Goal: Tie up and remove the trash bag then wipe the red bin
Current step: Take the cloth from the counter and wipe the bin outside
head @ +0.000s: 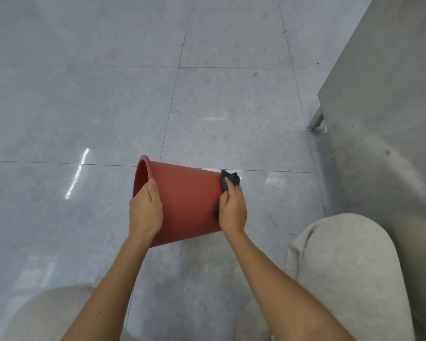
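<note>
Hands (146,207) tilt red bin (187,200); cloth (228,181) seemingly pressed against base.

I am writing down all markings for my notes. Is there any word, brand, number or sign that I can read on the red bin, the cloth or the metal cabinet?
None: the red bin, the dark cloth and the metal cabinet show no text, and nothing is printed on the floor tiles.
</note>
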The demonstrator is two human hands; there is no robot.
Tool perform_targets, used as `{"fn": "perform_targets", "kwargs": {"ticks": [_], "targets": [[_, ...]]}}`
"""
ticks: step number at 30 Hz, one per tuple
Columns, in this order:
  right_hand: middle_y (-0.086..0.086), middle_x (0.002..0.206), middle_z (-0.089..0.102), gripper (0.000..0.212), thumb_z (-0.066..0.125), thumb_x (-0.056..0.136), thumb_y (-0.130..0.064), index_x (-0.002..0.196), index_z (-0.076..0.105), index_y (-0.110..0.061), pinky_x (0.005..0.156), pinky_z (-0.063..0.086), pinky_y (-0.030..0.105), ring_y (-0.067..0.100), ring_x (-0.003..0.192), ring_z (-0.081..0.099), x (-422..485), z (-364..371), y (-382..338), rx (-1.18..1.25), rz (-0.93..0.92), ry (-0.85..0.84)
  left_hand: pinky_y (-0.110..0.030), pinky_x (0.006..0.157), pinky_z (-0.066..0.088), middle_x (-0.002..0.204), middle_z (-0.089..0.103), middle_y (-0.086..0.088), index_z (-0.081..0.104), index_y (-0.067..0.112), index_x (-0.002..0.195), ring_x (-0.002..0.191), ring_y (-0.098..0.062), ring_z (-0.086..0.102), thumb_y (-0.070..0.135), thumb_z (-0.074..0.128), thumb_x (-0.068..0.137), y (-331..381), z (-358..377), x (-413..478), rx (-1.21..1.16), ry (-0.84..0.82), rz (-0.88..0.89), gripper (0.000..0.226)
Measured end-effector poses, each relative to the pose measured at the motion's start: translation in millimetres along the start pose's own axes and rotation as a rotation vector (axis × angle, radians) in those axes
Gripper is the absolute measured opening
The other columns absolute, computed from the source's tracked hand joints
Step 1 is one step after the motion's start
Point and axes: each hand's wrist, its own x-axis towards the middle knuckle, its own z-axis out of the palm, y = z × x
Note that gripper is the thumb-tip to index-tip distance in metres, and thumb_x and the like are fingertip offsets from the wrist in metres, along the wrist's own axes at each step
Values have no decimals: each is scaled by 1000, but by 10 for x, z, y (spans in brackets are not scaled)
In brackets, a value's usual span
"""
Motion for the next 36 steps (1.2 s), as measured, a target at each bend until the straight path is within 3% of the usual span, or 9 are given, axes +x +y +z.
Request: {"fn": "perform_targets", "kwargs": {"ticks": [3, 6, 8, 14, 17, 20, 27, 32, 36], "targets": [[4, 143, 50, 46, 39, 94, -6, 136, 54, -17, 102, 40, 33, 21, 132, 46, 105, -11, -284, 12, 59, 73, -31, 54, 35, 61, 51, 1, 36, 24, 59, 56, -15, 49, 44, 18, 99, 120, 62, 23, 24, -41, -6, 49], [0, 145, 49, 49, 39, 92, -9, 138, 53, -21, 108, 35, 22, 13, 138, 40, -292, 50, -564, 87, -326, -27, -34, 58, 35, 61, 53, 2, 38, 23, 59, 58, -13, 49, 43, 17, 99, 287, 132, 92, 127, -77, 66, 49], [-3, 148, 47, 48, 37, 95, -18, 141, 48, -25, 112, 32, 22, 10, 140, 36, -477, 31, -541, 107, -429, -104, -27, 53, 32, 60, 54, 7, 44, 24, 60, 57, -5, 48, 41, 19, 101, 375, 158, 127, 166, -82, 78, 51], [3, 132, 61, 42, 44, 94, -11, 134, 57, -14, 102, 44, 38, 21, 124, 52, -90, -52, -263, 58, -152, 67, -19, 57, 39, 78, 59, 15, 52, 31, 108, 68, 0, 56, 55, 28, 95, 42, 46, -168, 24, -99, 182, 37], [1, 131, 61, 42, 40, 95, -17, 133, 57, -23, 96, 47, 39, 22, 120, 55, 158, -57, -189, 60, 61, 96, -27, 49, 31, 58, 41, 11, 40, 34, 74, 50, -7, 41, 42, 25, 100, -358, -86, -379, 64, -117, 242, 31], [1, 132, 60, 43, 37, 95, -17, 131, 58, -25, 98, 46, 39, 23, 120, 55, 279, -87, -252, 68, 244, 101, -18, 49, 30, 58, 40, 11, 35, 34, 72, 49, -7, 42, 44, 24, 98, -447, -120, -346, 90, -232, 300, 29], [2, 137, 58, 41, 43, 93, -11, 131, 58, -17, 108, 39, 30, 18, 130, 50, -256, 8, -792, 224, -505, -151, -13, 47, 30, 59, 48, 10, 38, 40, 76, 57, -1, 53, 54, 20, 94, -312, -95, -116, 149, -306, 382, 29], [4, 125, 64, 39, 36, 95, -27, 128, 59, -25, 84, 44, 33, 27, 113, 59, 326, 233, -1231, -47, -225, -184, -18, 48, 30, 59, 49, 5, 47, 24, 80, 54, -8, 50, 59, 16, 92, -356, -123, -74, 185, -292, 371, 48], [5, 119, 65, 33, 40, 91, -30, 109, 68, -27, 77, 36, 30, 29, 108, 59, 839, 221, -1215, -224, -80, -431, -21, 48, 31, 59, 48, 8, 41, 26, 78, 54, -7, 49, 61, 15, 91, -330, -141, -108, 195, -321, 393, 45]]}}
